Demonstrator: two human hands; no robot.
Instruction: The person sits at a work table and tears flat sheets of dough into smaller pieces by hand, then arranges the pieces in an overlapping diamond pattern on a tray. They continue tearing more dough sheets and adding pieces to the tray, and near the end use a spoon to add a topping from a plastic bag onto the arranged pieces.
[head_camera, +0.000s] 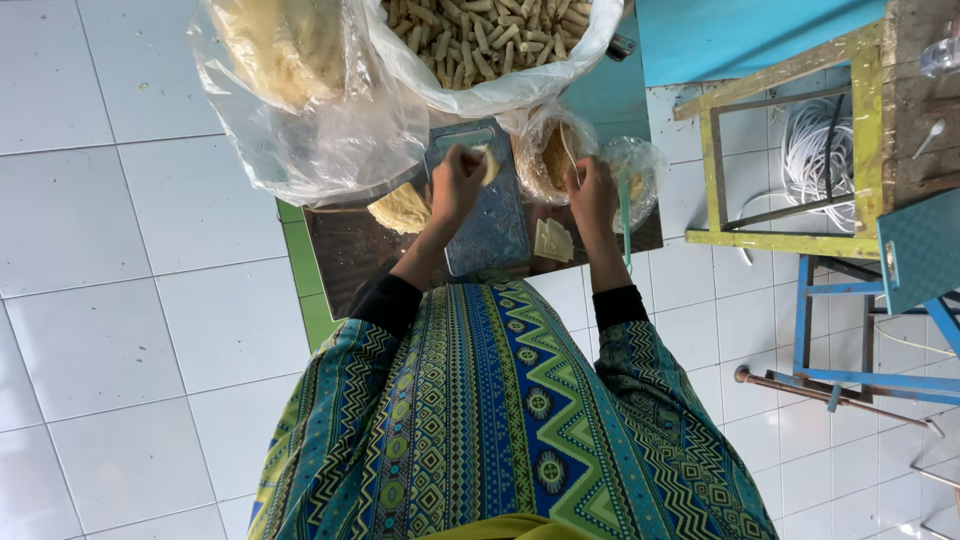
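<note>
Nearest, a pale square wrapper stack (553, 240) is lying on the low metal tray (340, 250) beside a translucent cutting board (490, 215). Above the board, the left hand (455, 185) is pinching a thin pale wrapper (488, 162), while the right hand (593, 192) is closing around a teal-handled utensil (625, 215) by a crinkled clear filling bag (548, 150). Farther off, a white plastic sack (490, 45) is bulging with short tan rolled sticks.

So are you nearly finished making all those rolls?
Not nearly. Many finished rolls already fill the big bag. The left hand holds one wrapper, the right hand reaches into the filling bag. Flat wrappers and another pile remain unrolled.
</note>
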